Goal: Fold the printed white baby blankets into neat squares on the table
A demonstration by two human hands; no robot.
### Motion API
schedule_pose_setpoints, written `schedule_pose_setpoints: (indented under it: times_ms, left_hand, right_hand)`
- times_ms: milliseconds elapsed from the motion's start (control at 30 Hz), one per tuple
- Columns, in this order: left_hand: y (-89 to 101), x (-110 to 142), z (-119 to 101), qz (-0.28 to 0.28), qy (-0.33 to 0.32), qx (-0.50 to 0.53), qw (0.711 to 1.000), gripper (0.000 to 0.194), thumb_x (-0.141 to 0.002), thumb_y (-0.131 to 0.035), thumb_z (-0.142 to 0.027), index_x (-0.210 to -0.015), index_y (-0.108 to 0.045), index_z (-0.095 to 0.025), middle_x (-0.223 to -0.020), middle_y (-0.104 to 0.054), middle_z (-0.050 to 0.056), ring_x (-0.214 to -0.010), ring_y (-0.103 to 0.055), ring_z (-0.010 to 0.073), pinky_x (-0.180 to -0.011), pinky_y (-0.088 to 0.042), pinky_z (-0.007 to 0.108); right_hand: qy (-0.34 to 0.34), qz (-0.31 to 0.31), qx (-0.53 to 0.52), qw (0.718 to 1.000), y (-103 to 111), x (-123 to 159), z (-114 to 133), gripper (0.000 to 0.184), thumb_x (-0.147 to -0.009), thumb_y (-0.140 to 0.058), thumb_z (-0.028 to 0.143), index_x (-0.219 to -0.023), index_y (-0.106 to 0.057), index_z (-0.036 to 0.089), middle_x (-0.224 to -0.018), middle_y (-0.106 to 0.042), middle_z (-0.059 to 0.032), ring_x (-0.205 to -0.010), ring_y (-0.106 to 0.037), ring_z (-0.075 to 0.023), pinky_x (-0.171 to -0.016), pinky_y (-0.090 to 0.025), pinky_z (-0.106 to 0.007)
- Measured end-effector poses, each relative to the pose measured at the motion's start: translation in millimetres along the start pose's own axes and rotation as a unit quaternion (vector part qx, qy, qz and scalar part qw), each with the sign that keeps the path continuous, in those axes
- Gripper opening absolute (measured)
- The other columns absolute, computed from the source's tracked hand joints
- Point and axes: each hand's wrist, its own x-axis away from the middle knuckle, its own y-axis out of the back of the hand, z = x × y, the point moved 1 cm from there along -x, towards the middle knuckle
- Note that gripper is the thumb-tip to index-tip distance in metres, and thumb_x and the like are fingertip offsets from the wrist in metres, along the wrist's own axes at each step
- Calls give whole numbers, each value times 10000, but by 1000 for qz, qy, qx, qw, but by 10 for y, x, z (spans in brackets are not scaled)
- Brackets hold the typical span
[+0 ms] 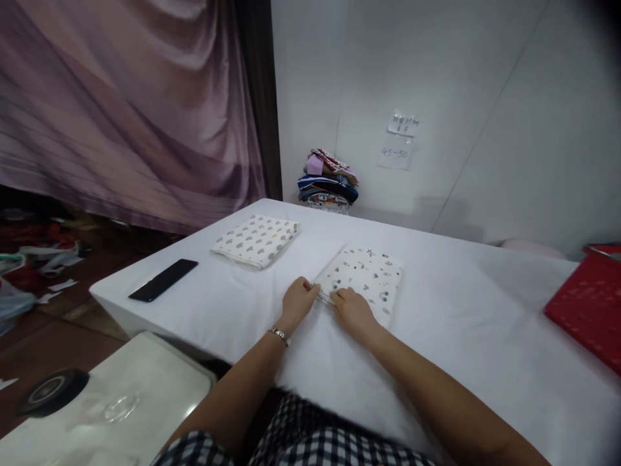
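A folded white cloth (365, 275) with a small grey and dark print lies flat on the white-covered table (466, 323) in front of me. My left hand (298, 303) pinches the near left corner of this cloth between thumb and fingers. Just to the right, my right hand (353, 312) rests on its near edge with the fingers bent over the layers; the thumb is hidden. Farther back and left lies a second folded cloth (257, 239), white with grey heart-like shapes, touched by neither hand.
A black phone (163, 280) lies near the table's left edge. Folded fabrics (328, 178) are stacked by the wall, below handwritten paper signs (395, 154). A red item (589, 304) sits at the right. A white surface (145, 388) with a dark round object (54, 390) stands lower left.
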Motion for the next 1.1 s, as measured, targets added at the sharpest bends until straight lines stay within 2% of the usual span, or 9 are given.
schedule_pose_setpoints:
  times_ms: [133,200,267,367,667,800,900,1033,1100]
  left_hand:
    - [38,33,-123,-55,-147,-46,987,238,-840,-469,-278,-1040,-564,-192,-1113,-604,82,-1066,-527,207,-920,-387,329]
    - [-8,59,-197,-11,-260,-81,962,322,-869,-437,-279,-1168,-538,-210,-1284,-527,83,-1230,-418,220,-1053,-277,377]
    - [-91,65,-221,51,-314,-113,941,368,-893,-409,-307,-1238,-509,-226,-1381,-452,65,-1309,-330,226,-1103,-188,424]
    - [-216,33,-163,95,-287,-138,943,395,-923,-340,-333,-1278,-483,-235,-1423,-409,41,-1343,-279,217,-1104,-179,458]
    - [-267,-7,-96,89,-257,-112,956,401,-902,-371,-303,-1272,-502,-220,-1423,-411,23,-1338,-292,190,-1094,-254,387]
    - [-205,-134,-149,111,-236,-56,964,350,-902,-348,-314,-1116,-610,-224,-1330,-520,16,-1260,-407,161,-1070,-292,301]
    - [-161,-289,-202,102,-179,-36,978,398,-898,-338,-403,-1121,-598,-199,-1271,-564,53,-1178,-492,177,-1019,-342,289]
    - [-173,-494,-299,139,-89,-91,982,483,-857,-377,-456,-1181,-544,-138,-1241,-568,149,-1131,-535,252,-925,-402,344]
    - [-197,-578,-347,171,-66,-117,976,480,-847,-374,-464,-1141,-559,-132,-1212,-582,172,-1112,-548,278,-885,-414,357]
  right_hand:
    - [10,-20,-31,999,-85,185,-62,482,-903,-439,339,-1338,-411,135,-1374,-438,-138,-1269,-349,-270,-1008,-297,-411]
    - [11,-3,-41,999,-164,245,-67,601,-886,-458,405,-1394,-337,107,-1449,-342,-146,-1340,-251,-294,-1066,-217,-462]
    - [6,15,-56,998,-201,267,-67,665,-877,-461,442,-1418,-293,92,-1476,-286,-150,-1364,-206,-299,-1088,-173,-482]
    - [-2,43,-100,994,-139,273,-115,657,-889,-415,483,-1419,-301,112,-1479,-283,-135,-1369,-211,-276,-1097,-175,-463]
    - [-59,58,-181,980,-47,476,-522,636,-885,-365,556,-1389,-378,168,-1493,-255,-106,-1394,-137,-248,-1112,-95,-489]
    - [-134,-47,-265,954,-74,533,-817,508,-893,-381,495,-1270,-536,192,-1456,-347,-79,-1373,-219,-230,-1113,-177,-451]
    - [-273,-134,-287,908,-107,562,-1143,526,-847,-475,441,-1288,-509,157,-1418,-399,-115,-1292,-370,-253,-1060,-311,-410]
    - [-404,-65,-432,804,-223,499,-1402,771,-787,-552,459,-1439,-232,200,-1195,-583,-120,-861,-637,-204,-742,-522,-342]
    - [-403,-47,-453,794,-259,421,-1422,865,-759,-586,448,-1458,-138,205,-1088,-626,-103,-752,-639,-188,-640,-522,-313]
